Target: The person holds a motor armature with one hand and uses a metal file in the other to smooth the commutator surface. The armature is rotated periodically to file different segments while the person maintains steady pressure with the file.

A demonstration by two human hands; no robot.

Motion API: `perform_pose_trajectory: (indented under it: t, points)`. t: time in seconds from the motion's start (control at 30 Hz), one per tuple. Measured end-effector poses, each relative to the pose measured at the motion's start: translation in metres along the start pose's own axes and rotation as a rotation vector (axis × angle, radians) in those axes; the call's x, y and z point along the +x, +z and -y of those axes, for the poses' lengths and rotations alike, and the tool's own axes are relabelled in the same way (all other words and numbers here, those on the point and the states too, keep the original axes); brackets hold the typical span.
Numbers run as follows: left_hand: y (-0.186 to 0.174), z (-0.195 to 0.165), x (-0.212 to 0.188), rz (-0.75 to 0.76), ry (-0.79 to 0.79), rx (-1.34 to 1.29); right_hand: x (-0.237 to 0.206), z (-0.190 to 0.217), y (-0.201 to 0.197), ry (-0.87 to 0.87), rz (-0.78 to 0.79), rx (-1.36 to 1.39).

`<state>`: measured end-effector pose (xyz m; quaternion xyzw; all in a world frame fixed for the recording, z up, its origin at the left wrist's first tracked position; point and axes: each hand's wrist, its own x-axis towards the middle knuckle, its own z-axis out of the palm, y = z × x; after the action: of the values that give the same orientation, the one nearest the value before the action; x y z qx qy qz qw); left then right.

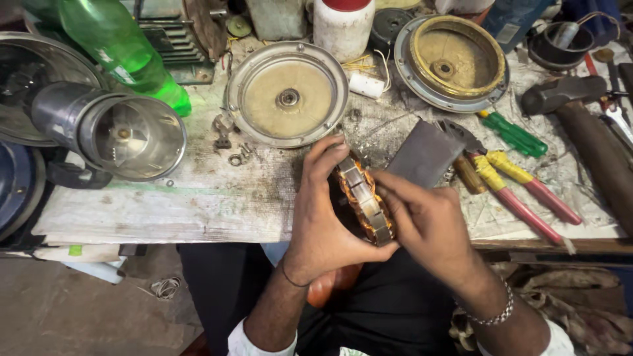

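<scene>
Hands meet over the near edge of a worn workbench. The left hand wraps a stator, a ring of grey steel laminations with copper windings, its fingers curled over the top and the thumb under the bottom end. The right hand closes on the same stator from the other side, fingertips pressed to its outer face. The stator stands on edge between the two palms, held just above the bench edge and the person's lap.

Just behind the right hand a grey sheet lies tilted on the bench. Pliers with yellow and red grips lie to the right of it, a green screwdriver a little beyond them, and a hammer at the far right. Two round motor covers rest open side up farther back. A steel jar lies on its side at the left, with a green bottle behind it.
</scene>
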<state>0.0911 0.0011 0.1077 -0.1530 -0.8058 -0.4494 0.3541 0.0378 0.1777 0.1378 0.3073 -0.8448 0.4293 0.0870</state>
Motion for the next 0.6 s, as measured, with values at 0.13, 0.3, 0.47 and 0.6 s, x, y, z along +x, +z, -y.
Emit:
perform_pose_trajectory:
  t: [0.13,0.3,0.47,0.6]
  points:
    - [-0.002,0.000,0.002,0.007,-0.018,-0.005,0.000,-0.002,0.001,-0.087,-0.208,-0.092]
    - [-0.003,0.000,0.002,-0.003,0.010,-0.033,0.001,-0.005,0.001,-0.162,-0.038,0.086]
    - [-0.004,-0.001,0.003,-0.008,0.012,-0.016,0.002,-0.008,0.000,-0.009,-0.118,-0.064]
    - [-0.002,0.000,0.006,-0.003,-0.016,-0.012,0.004,-0.011,0.000,0.277,-0.292,-0.135]
